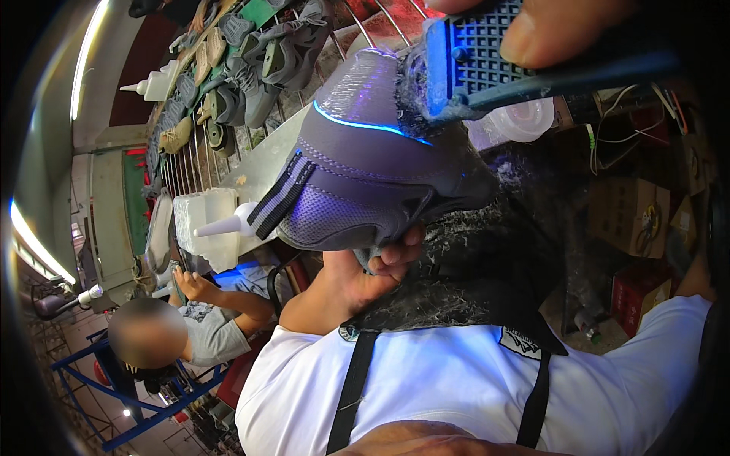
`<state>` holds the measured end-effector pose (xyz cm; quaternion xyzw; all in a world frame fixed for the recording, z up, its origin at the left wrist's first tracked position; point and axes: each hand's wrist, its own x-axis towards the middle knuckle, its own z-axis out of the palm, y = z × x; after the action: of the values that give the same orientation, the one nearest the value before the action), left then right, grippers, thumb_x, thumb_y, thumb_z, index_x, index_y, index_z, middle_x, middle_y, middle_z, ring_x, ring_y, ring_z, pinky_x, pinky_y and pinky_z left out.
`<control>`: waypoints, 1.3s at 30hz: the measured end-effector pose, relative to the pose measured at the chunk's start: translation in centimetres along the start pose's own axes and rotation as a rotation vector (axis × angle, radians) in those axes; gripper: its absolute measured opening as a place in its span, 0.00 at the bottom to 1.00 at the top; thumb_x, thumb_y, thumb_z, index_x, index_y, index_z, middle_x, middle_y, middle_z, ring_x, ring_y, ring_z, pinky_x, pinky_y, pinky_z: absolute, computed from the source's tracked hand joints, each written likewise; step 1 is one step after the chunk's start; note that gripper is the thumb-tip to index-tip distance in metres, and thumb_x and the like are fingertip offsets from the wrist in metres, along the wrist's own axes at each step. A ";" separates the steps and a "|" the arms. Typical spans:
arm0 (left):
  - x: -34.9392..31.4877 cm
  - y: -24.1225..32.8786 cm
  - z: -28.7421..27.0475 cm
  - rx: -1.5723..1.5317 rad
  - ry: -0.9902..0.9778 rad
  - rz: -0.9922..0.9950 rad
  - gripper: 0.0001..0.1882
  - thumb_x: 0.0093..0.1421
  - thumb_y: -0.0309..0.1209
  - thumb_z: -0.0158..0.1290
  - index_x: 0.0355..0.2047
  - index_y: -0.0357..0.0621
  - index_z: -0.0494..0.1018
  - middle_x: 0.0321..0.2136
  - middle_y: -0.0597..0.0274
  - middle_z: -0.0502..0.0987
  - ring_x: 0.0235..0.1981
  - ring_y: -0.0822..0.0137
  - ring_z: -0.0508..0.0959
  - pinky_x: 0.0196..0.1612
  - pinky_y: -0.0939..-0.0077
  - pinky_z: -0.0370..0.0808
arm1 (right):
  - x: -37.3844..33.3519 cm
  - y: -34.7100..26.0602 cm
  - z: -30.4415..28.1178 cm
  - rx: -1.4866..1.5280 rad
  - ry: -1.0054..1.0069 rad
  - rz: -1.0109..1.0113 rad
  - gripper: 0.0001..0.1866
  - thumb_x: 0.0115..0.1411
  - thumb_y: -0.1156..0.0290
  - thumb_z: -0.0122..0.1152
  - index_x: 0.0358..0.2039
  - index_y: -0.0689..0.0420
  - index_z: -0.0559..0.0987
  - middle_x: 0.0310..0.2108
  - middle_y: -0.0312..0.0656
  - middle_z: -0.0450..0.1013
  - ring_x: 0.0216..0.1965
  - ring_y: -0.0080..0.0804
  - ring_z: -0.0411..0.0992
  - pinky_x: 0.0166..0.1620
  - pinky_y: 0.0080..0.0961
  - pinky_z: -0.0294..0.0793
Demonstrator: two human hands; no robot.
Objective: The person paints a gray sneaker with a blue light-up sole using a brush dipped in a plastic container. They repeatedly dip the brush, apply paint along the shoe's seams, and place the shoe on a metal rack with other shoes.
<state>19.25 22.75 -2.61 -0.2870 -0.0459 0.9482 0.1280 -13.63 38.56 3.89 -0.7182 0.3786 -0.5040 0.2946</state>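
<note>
A dark grey shoe upper (pixel 342 178), purplish under the light, is tilted in front of me, with a mesh panel and a striped strap. My left hand (pixel 372 266) is closed round its lower edge, fingers curled. A bright blue line runs across the upper, and the surface beyond it looks glossy. My right hand (pixel 570 30) grips a blue brush (pixel 483 57) with a grid-patterned back; only some of its fingers show. The brush's dark, fuzzy bristles touch the upper at that glossy end.
Metal rods (pixel 190 163) at the left carry several grey and tan shoes (pixel 247 80). A translucent white container (pixel 209 213) and a pointed white nozzle (pixel 224 224) are near the upper. A clear plastic tub (pixel 525 120), cardboard box (pixel 627 213) and cables lie right. Another person (pixel 220 323) works at lower left.
</note>
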 end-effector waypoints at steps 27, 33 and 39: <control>2.8 0.3 -1.8 0.024 -0.256 -0.174 0.26 0.67 0.43 0.52 0.56 0.35 0.67 0.32 0.48 0.72 0.21 0.68 0.75 0.15 0.83 0.73 | -4.8 -3.7 1.7 -0.145 0.127 0.226 0.13 0.55 0.75 0.68 0.41 0.64 0.85 0.48 0.61 0.79 0.49 0.50 0.80 0.55 0.37 0.78; 2.8 6.3 -3.7 0.745 -0.321 0.411 0.28 0.62 0.36 0.58 0.60 0.39 0.67 0.41 0.51 0.74 0.34 0.63 0.76 0.31 0.73 0.74 | -12.9 -4.2 3.9 -0.063 0.582 0.268 0.13 0.59 0.76 0.64 0.44 0.64 0.84 0.54 0.64 0.75 0.56 0.56 0.75 0.61 0.44 0.75; 4.6 20.8 -3.8 0.940 -0.643 0.771 0.33 0.57 0.30 0.63 0.63 0.43 0.67 0.51 0.53 0.75 0.48 0.57 0.76 0.48 0.64 0.75 | -19.6 -3.7 7.5 0.018 0.914 0.088 0.15 0.71 0.64 0.51 0.47 0.54 0.84 0.62 0.66 0.68 0.65 0.59 0.67 0.69 0.54 0.62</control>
<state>13.20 3.95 -11.57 0.0988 0.4402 0.8833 -0.1276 -9.59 57.30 -5.32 -0.4026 0.4956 -0.7594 0.1246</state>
